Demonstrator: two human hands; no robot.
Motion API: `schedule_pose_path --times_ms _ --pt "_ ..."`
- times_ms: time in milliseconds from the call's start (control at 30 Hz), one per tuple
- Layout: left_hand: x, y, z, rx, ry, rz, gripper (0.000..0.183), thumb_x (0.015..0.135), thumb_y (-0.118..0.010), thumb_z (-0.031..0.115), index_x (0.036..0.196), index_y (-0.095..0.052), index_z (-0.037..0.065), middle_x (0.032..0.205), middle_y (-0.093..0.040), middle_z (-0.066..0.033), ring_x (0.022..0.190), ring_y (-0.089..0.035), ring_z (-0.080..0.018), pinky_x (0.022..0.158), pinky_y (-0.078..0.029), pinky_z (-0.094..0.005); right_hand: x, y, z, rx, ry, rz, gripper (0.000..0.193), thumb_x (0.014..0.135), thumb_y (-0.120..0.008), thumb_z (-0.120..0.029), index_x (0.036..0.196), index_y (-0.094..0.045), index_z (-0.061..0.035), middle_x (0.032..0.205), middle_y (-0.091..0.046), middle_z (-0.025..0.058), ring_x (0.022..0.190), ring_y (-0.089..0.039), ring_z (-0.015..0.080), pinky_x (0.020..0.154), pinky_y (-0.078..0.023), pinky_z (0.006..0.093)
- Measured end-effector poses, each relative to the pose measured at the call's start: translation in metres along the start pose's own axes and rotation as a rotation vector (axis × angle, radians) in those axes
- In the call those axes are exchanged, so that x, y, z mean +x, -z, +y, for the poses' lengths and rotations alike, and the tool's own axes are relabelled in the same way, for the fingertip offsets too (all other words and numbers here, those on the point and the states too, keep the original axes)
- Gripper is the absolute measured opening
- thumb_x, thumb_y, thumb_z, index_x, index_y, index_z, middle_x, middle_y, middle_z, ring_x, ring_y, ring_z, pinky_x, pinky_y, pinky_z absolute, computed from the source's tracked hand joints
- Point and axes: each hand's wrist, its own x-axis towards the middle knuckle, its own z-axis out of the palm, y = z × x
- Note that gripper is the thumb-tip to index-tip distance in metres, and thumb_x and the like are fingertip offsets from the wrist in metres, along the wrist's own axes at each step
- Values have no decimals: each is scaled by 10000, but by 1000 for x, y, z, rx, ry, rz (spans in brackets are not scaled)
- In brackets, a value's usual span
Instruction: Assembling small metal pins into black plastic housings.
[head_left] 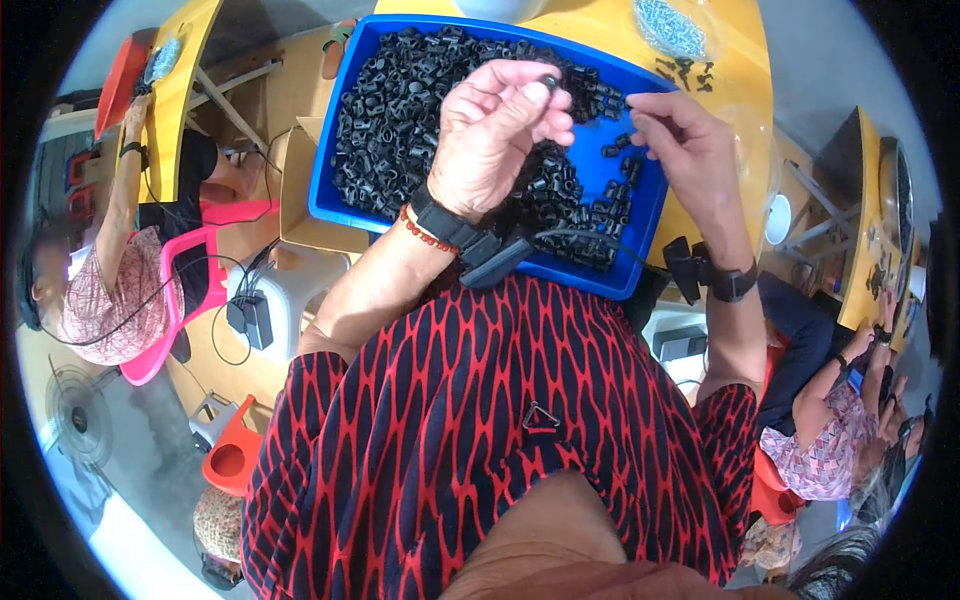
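Observation:
A blue tray (325, 195) full of small black plastic parts (400, 110) rests on a yellow table (610, 30) in front of me. My left hand (500, 130) hovers over the tray, its fingers pinched on one small black part (550, 80) at the fingertips. My right hand (685, 150) is over the tray's right side, fingers curled together; whether they grip a tiny piece I cannot tell. Both wrists wear black straps, the left with a small black device and cable.
A clear bag of small silver pieces (672, 28) and a few loose black parts lie on the table beyond the tray. A cardboard box (300, 190) sits left of it. One person sits at left on a pink chair (175, 310); another person (830, 440) works at right.

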Motion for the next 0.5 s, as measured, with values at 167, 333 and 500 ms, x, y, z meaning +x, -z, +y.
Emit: schedule_pose_path --times_ms 167,333,500 --pt "-4 0 10 38 -150 37 200 955 -597 103 1129 -599 6 983 -660 -142 813 -658 -207 738 -578 -368 1 -8 3 -219 164 -105 143 831 -654 -8 972 -672 -13 844 -651 124 760 -653 275 685 -515 333" --pt "-8 9 18 138 -267 69 192 969 -577 117 1125 -596 7 973 -656 -150 799 -657 -209 721 -567 -364 16 -18 1 -423 345 -300 113 816 -635 -25 923 -663 -2 830 -632 154 798 -623 356 720 -509 402" --pt "-4 16 18 121 -339 97 183 972 -566 107 1121 -597 6 958 -659 -155 783 -660 -209 709 -567 -365 23 -32 8 -478 370 -403 95 793 -643 -34 881 -645 3 843 -625 184 838 -612 382 742 -507 437"
